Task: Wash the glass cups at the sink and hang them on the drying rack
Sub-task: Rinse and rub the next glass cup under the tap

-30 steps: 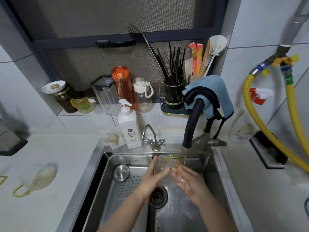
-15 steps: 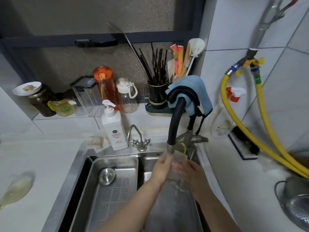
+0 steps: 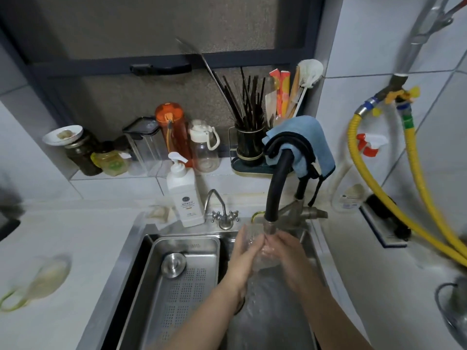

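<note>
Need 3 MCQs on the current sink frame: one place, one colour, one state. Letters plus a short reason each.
1. Where is the glass cup?
A. Lying on the right counter
B. Under the black faucet spout, between both hands
C. In the perforated tray

2. What colour is the cloth draped over the faucet?
A. Blue
B. Red
C. Green

3. What is the state of the water?
A. Off
B. Running from the small chrome tap
C. Running from the black spout

Answers:
1 B: the left hand and right hand hold the cup at the spout's outlet.
2 A: the draped cloth is light blue.
3 C: water streams over the cup and splashes into the sink basin below.
</note>
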